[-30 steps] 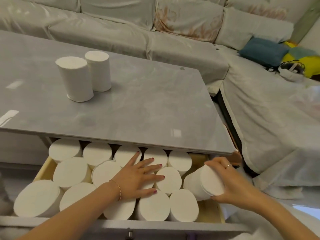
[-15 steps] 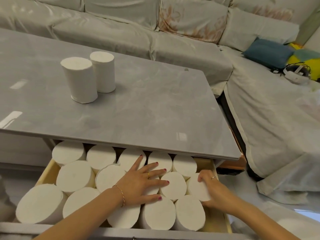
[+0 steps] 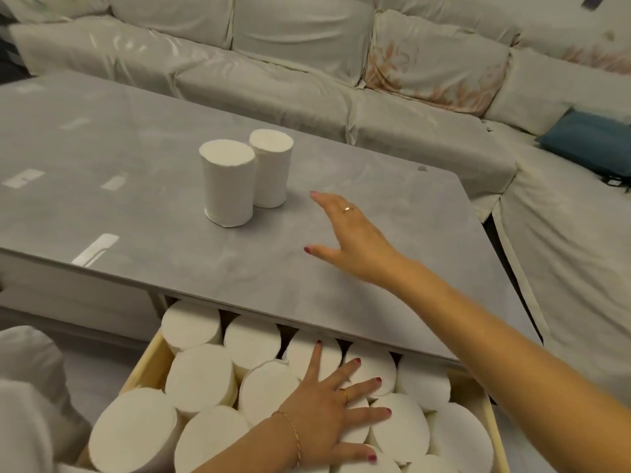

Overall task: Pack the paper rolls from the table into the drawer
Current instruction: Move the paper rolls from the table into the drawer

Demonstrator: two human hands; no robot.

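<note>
Having let go of the roll it just tucked into the drawer (image 3: 146, 367), the right hand (image 3: 351, 240) now reaches empty, grip apart, toward two rolls (image 3: 244, 179) standing on the desk (image 3: 375, 285), while the left hand (image 3: 327, 414) presses flat on packed rolls (image 3: 201, 377).

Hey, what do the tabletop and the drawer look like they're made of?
Tabletop: looks like grey stone or stone-look laminate, semi-gloss; it has mottled veining and reflects window light. Drawer: pale wood or wood-look board, judging by its light tan matte rim. Neither is certain from the image.
</note>
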